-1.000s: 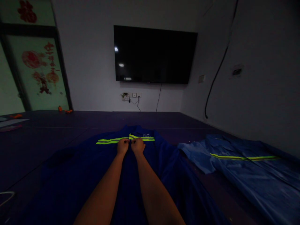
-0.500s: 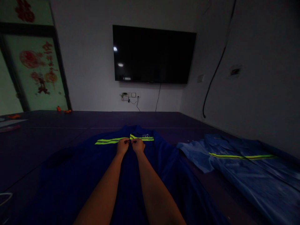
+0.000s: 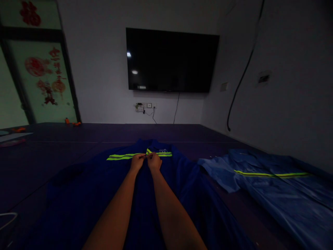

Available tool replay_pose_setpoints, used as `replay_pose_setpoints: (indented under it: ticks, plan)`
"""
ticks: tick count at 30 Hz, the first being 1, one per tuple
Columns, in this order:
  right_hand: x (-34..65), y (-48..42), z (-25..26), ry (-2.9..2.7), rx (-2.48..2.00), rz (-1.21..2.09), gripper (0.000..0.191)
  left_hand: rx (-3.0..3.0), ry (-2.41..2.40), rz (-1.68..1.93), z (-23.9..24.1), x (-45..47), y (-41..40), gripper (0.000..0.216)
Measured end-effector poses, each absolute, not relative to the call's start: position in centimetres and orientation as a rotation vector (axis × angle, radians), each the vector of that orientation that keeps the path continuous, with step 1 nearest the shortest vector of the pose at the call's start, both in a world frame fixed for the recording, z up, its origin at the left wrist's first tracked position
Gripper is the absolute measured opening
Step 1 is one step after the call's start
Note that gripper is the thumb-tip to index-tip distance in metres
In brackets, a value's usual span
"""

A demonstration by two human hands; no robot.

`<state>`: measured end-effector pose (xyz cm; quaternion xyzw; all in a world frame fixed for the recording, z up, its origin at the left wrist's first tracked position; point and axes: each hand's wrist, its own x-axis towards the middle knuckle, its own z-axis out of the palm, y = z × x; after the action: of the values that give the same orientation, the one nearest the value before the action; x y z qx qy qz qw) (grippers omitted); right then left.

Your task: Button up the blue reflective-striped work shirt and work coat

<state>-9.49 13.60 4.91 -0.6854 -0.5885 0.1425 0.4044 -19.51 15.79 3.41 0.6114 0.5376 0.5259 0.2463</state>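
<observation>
A dark blue work jacket (image 3: 85, 194) with a yellow-green reflective band across the chest lies spread flat on the dark purple table (image 3: 39, 156) in front of me. My left hand (image 3: 137, 162) and my right hand (image 3: 154, 161) are side by side at the jacket's front opening, just below the band. Both are pinched closed on the jacket's front edges, fingertips nearly touching. What sits between the fingertips is too small and dark to make out. My bare forearms stretch over the lower half of the jacket.
A second, lighter blue jacket (image 3: 273, 187) with the same reflective band lies to the right. A black TV (image 3: 171, 60) hangs on the far wall above a socket with cables. A white cord loop (image 3: 7, 220) lies at the left edge. Small orange objects (image 3: 71, 122) sit far left.
Both hands stay pinched at the jacket's front opening and have only shifted slightly. The jackets have not moved.
</observation>
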Motion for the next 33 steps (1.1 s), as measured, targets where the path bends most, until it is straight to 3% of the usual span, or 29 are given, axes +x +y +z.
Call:
replay_pose_setpoints:
  ticks: [4,14,25,33]
  plan:
    - [-9.5,14.1,4.7,-1.407,-1.653,0.383,0.017,1.579,1.415,1.476,3.5,-19.5,15.6,0.027]
    - [-9.7,11.9,3.3,-1.371,-1.368,0.437,0.041,1.435,1.366,1.402,3.5,-20.2,13.3,0.036]
    - [-9.4,5.2,2.5,-1.818,-1.42,0.166,0.016,1.816,1.678,1.254,3.3,-20.9,5.5,0.012]
    - [-9.4,5.6,2.1,-1.755,-1.376,0.132,0.02,2.092,1.941,1.118,3.0,-19.3,4.1,0.022]
